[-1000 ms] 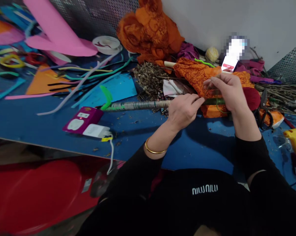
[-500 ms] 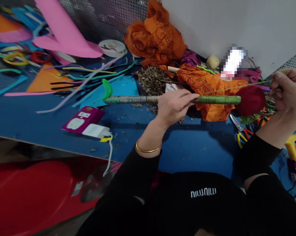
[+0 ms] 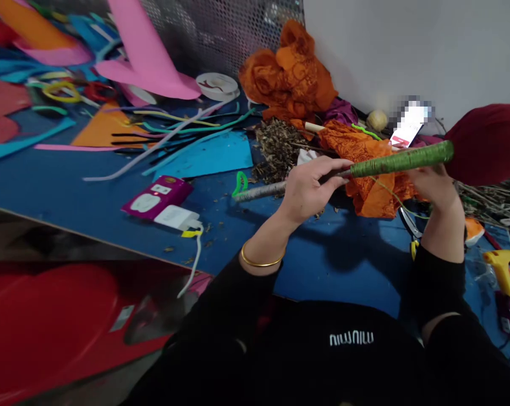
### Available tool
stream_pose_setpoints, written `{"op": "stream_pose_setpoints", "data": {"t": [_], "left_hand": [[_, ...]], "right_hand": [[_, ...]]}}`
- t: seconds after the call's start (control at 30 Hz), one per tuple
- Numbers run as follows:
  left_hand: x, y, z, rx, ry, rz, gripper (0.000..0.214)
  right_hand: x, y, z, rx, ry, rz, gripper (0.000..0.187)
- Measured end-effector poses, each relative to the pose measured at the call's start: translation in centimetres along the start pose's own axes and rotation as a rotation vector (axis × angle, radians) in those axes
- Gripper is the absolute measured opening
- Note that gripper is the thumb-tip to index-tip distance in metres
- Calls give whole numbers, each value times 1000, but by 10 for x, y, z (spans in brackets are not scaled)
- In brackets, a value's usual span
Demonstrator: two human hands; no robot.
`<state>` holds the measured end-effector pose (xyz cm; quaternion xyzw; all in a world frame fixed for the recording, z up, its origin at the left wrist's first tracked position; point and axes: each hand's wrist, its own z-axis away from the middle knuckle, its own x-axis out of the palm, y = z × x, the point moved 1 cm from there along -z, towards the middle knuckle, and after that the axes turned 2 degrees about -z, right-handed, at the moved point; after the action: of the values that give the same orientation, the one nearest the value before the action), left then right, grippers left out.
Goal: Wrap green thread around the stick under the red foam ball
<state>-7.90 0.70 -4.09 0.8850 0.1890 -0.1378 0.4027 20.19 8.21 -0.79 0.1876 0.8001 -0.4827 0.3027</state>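
My left hand (image 3: 308, 189) is closed around the middle of a long stick, thumb and fingers at the edge of its wrapping. Tight green thread covers the thicker right part of the stick (image 3: 401, 159), and a large dark red ball-shaped head (image 3: 489, 144) sits at that end. A small bright green loop (image 3: 240, 184) is at the thin grey end. My right hand (image 3: 436, 189) is behind and under the wrapped part, close to the red head. Its fingers are blurred and partly hidden. Loose green thread (image 3: 392, 194) hangs from the wrapping toward my right wrist.
Orange patterned cloth (image 3: 379, 197), dry plant bits (image 3: 276, 149) and a lit phone (image 3: 409, 124) lie behind the stick. Scissors (image 3: 409, 223) are beside my right forearm. A yellow glue gun (image 3: 502, 270) is at right, a purple power strip (image 3: 157, 197) at left.
The stick has tilted, its red-headed end up and nearer the camera, its thin end lower. My right hand has moved left, from beyond the head to behind the wrapping; the taut thread is slack.
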Motion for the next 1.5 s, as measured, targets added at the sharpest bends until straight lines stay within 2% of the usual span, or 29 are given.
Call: {"op": "stream_pose_setpoints", "data": {"t": [0.03, 0.1, 0.17, 0.23, 0.33, 0.4, 0.47, 0.57, 0.67, 0.73, 0.8, 0.93, 1.03, 1.3, 1.4, 1.5], "left_hand": [[-1, 1, 0, -14, 11, 0, 30], [-3, 2, -1, -38, 31, -15, 30], [-4, 0, -2, -54, 46, -34, 31], [-3, -2, -3, -62, 58, -50, 31], [-3, -6, -4, -80, 60, -85, 32], [-3, -7, -5, -94, 63, -119, 32], [-3, -8, -5, -105, 71, -143, 32], [-2, -9, -5, -114, 61, -146, 33], [-1, -10, -5, -118, 40, -144, 32], [0, -10, -6, -127, 29, -155, 32], [3, -9, -5, -136, 10, -171, 32], [13, -6, -3, -126, -37, -217, 32], [20, -3, 1, -125, -25, -236, 30], [25, -5, 4, -135, -19, -244, 27], [22, -7, 4, -122, -23, -319, 28], [17, -11, 5, -86, -41, -388, 32]], "right_hand": [[12, -12, 1, -11, -47, -16, 21], [36, -35, 2, -55, -239, -182, 31], [55, -54, 5, -65, -293, -269, 35], [68, -67, 10, -49, -302, -263, 33], [70, -80, 20, -78, -210, -143, 29], [67, -88, 27, -183, -81, -62, 32], [65, -94, 32, -308, 40, -71, 33], [74, -95, 33, -414, 103, -273, 34], [91, -90, 31, -444, 113, -544, 36], [100, -86, 28, -421, 189, -685, 41], [104, -85, 27, -334, 262, -755, 47], [103, -88, 28, -49, 329, -771, 49], [102, -95, 33, 52, 364, -778, 46], [104, -106, 45, 76, 368, -730, 46], [98, -104, 40, 14, 271, -752, 43], [85, -100, 34, -63, 171, -684, 40]]}}
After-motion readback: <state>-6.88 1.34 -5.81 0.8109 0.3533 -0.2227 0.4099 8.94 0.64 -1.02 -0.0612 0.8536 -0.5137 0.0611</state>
